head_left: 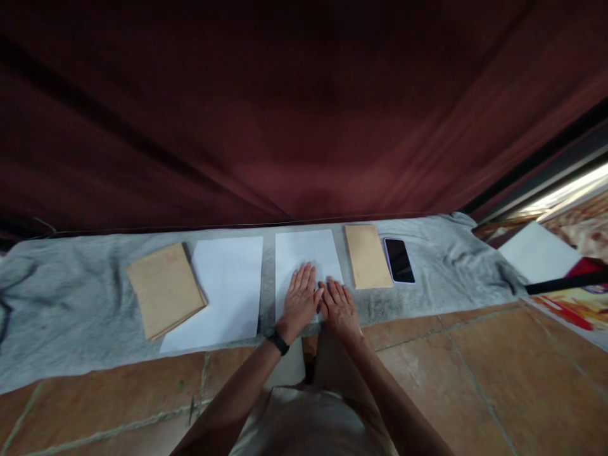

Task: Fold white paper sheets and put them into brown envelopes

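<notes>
A white sheet of paper lies on the grey cloth in front of me. My left hand rests flat on it with the fingers stretched out. Beside it, my right hand is also laid flat near the sheet's lower right corner, and the two thumbs almost meet. Neither hand grips anything. To the right lies a brown envelope or a stack of them. On the left, more white paper is partly covered by a pile of brown envelopes.
A phone with a dark screen lies right of the brown envelope. The grey cloth covers a long narrow surface. Behind it hangs a dark red curtain. Tiled floor runs along the front; a white sheet is at far right.
</notes>
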### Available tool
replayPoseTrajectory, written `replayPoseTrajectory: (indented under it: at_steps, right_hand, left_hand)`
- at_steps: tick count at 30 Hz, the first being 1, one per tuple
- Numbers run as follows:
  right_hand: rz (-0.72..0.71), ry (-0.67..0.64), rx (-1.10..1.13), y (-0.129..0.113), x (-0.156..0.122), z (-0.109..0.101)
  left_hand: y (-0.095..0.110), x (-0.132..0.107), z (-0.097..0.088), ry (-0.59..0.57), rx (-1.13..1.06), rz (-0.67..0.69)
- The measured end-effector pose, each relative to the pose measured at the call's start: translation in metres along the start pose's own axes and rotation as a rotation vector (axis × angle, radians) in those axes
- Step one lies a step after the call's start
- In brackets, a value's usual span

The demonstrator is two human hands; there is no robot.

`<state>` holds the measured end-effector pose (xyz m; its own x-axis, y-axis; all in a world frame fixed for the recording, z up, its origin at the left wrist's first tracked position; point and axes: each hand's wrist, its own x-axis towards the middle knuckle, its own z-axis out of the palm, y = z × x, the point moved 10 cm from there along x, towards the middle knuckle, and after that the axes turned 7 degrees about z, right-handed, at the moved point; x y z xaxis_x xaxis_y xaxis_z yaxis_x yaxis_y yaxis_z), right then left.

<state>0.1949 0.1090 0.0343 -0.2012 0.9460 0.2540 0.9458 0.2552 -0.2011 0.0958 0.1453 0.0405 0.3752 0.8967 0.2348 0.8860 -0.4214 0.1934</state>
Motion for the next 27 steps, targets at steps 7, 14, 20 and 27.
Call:
replayPoseTrajectory:
  at_steps: [7,14,20,27]
  right_hand:
    - [0.001,0.011,0.023,-0.001,0.0,-0.005]
    - [-0.012,0.037,0.051,-0.001,-0.001,-0.002]
    - [-0.003,0.033,0.049,-0.001,0.0,-0.004]
    - [-0.002,0.017,0.052,-0.002,0.002,-0.006]
  left_hand:
    - [-0.054,0.007,0.003,0.028,0.073,-0.143]
    - [-0.075,0.016,-0.006,0.035,0.129,-0.233]
    - [-0.068,0.065,0.012,-0.041,0.09,-0.103]
    - [-0.107,0.071,0.01,-0.018,0.113,-0.205]
